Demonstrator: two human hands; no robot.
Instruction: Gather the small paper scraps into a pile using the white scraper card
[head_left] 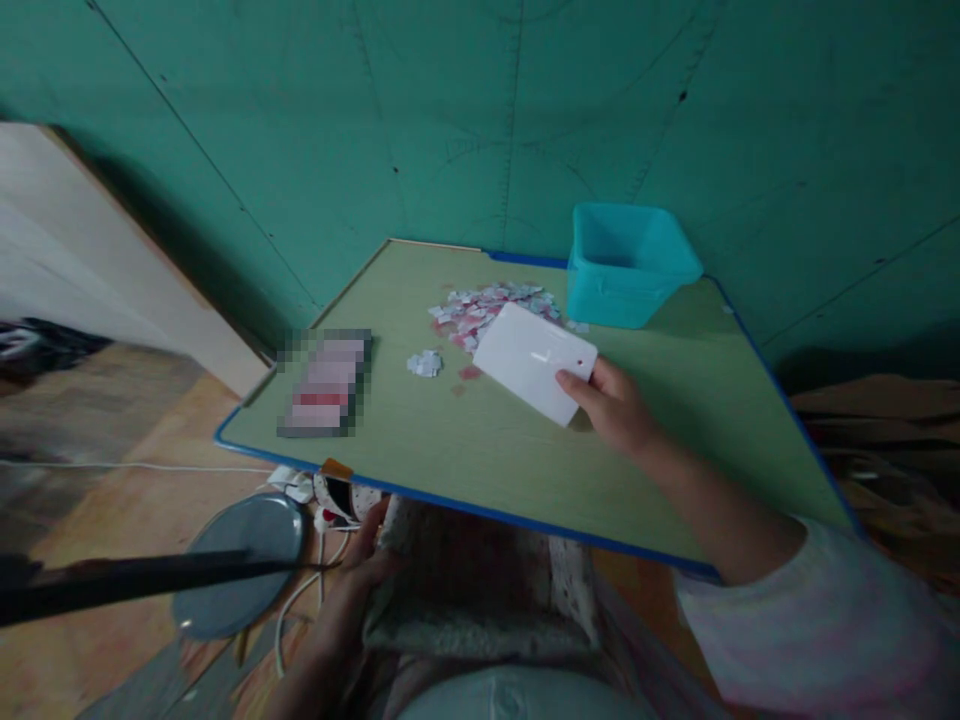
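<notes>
My right hand (611, 400) is closed on one end of a white plastic scraper (534, 360), a flat plate with rounded corners and a small hole near the grip. Its far edge covers part of a heap of small white and pinkish paper pieces (487, 300) on the table. A smaller pile of white pieces (425, 364) lies to the left. Below the table's front edge, my left hand (367, 565) grips the left side of a worn, speckled open box (480, 635) with a reddish inside. This box rests at my lap, partly hidden under the tabletop.
A turquoise plastic bin (626, 285) stands at the table's back right. The pale green table (645, 490) has blue edging and meets a green wall (450, 110). A blurred-out, phone-shaped object (326, 385) lies at left. Below are a grey round stool (247, 590) and white cables (281, 635).
</notes>
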